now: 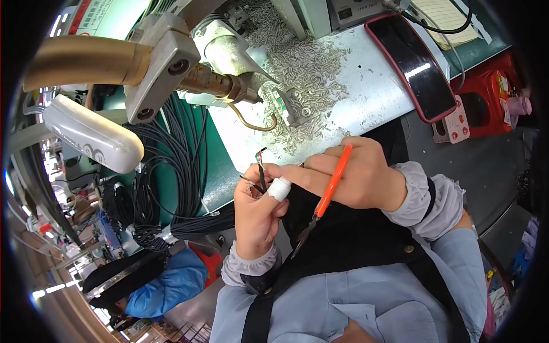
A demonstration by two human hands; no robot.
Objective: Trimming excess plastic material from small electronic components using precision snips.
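My left hand (254, 220) pinches a thin black cable (262, 175) between thumb and fingers. Small coloured wires fan out at the cable's upper end, and white tape wraps the thumb. Close beside it, my right hand (363, 171) has its fingers curled around an orange-handled tool (332, 186) with a dark, pointed metal end aimed down toward my apron. Whether the tool is cutters or scissors I cannot make out. The right fingertips meet the left hand near the taped thumb. Both hands are just in front of the metal worktable's edge (366, 122).
Beyond my hands, a machine nozzle (246, 91) faces a small metal fixture (293, 111) amid heaped small metal pieces (309, 66). A red-cased phone (410, 66) lies right. Black cable bundles (166, 166) and a white lamp-like unit (94, 134) are left. Someone in blue (166, 286) sits lower left.
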